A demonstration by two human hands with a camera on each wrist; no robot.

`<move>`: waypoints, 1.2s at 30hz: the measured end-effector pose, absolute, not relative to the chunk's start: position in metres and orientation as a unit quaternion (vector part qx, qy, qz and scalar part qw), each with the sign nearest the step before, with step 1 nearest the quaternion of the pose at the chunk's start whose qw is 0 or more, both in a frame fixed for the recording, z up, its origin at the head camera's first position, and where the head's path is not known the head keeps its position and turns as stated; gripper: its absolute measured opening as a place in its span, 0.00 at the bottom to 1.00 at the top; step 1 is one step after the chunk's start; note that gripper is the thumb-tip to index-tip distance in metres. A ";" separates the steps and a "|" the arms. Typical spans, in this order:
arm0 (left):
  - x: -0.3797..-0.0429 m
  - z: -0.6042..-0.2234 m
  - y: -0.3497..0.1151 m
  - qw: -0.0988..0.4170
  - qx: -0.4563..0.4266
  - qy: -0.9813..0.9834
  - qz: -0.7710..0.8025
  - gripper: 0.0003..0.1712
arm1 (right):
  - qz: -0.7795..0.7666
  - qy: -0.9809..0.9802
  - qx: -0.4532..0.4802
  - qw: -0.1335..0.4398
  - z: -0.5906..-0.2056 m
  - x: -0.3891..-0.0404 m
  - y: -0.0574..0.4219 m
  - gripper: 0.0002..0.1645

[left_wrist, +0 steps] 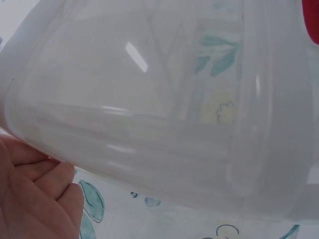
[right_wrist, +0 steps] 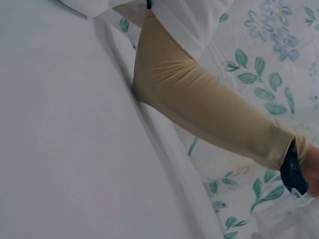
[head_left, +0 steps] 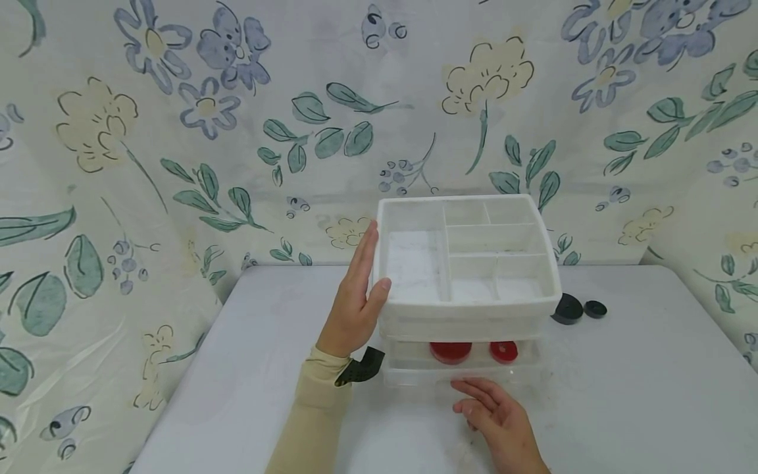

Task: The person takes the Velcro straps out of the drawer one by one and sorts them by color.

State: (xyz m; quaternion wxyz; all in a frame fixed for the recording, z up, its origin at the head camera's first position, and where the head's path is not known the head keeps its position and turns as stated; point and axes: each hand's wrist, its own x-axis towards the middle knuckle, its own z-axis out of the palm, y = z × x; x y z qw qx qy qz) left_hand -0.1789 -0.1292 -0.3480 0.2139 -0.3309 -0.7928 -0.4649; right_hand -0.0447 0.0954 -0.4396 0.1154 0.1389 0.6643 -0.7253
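A white desktop organizer [head_left: 414,322] with a divided top tray stands on the table. Its clear lower drawer [head_left: 408,376] is pulled out at the front, and inside are two red round lids [head_left: 451,353], one larger than the other. My left hand [head_left: 354,299] lies along the organizer's left side, fingers straight and thumb at the top rim; the left wrist view shows these fingers [left_wrist: 52,186] against the translucent wall. Just in front of the drawer is my right hand [head_left: 500,424], its fingers loosely bent and holding nothing, fingertips close to the drawer's front edge.
Two black round pieces [head_left: 568,309] lie on the white table [head_left: 639,382] right of the organizer. Behind it hangs a flower-patterned cloth [head_left: 331,52]. In the right wrist view, the left arm's beige sleeve [right_wrist: 199,109] crosses above the table edge.
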 end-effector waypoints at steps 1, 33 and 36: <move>-0.179 -0.348 -0.129 0.214 -0.331 -0.793 -0.465 0.39 | -0.724 0.666 0.139 0.114 -0.440 -0.044 0.095 0.25; -0.180 -0.348 -0.129 0.222 -0.330 -0.795 -0.458 0.39 | -0.704 0.681 0.139 0.147 -0.443 -0.023 0.101 0.34; -0.180 -0.348 -0.129 0.222 -0.331 -0.794 -0.458 0.39 | -0.702 0.682 0.143 0.147 -0.443 -0.023 0.101 0.34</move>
